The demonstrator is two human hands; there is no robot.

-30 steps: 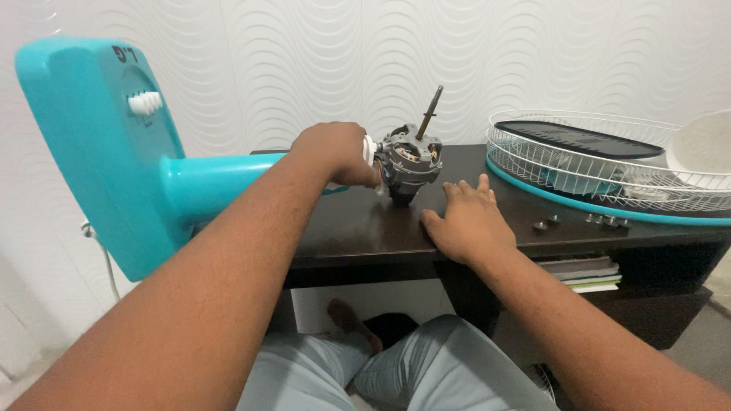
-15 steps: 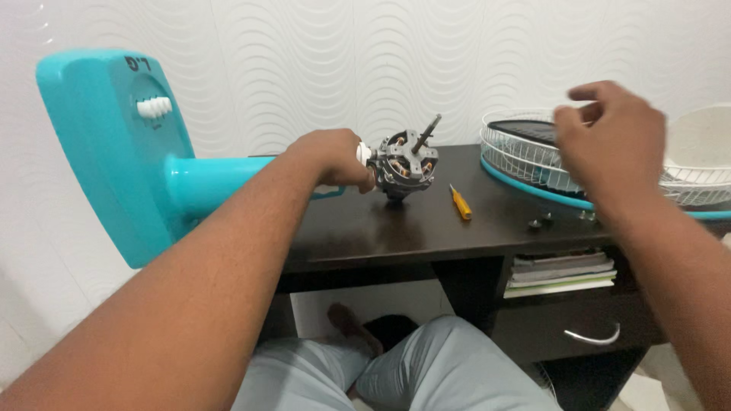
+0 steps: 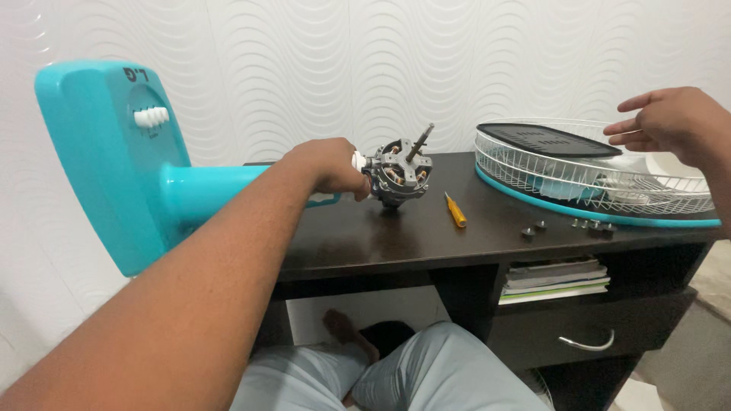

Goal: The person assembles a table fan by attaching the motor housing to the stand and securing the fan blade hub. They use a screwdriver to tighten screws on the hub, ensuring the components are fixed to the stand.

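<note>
My left hand (image 3: 324,165) grips the neck of a turquoise fan stand (image 3: 114,156) lying on its side, just behind the bare fan motor (image 3: 397,176) with its shaft pointing up and right. The motor rests on the dark wooden desk (image 3: 381,236). My right hand (image 3: 674,122) hovers in the air at the right, fingers apart and holding nothing, above the white wire fan grille (image 3: 590,171). A small yellow-handled screwdriver (image 3: 455,210) lies on the desk to the right of the motor.
A dark flat panel (image 3: 548,140) lies on the grille, which has a turquoise rim. Several small screws and nuts (image 3: 567,227) sit near the desk's front edge. Books (image 3: 556,278) are stacked on the shelf above a drawer (image 3: 586,335). My knees (image 3: 396,373) are below.
My right hand left the desk, uncovering the yellow screwdriver, rose and moved right over the grille. My left hand stayed on the fan neck.
</note>
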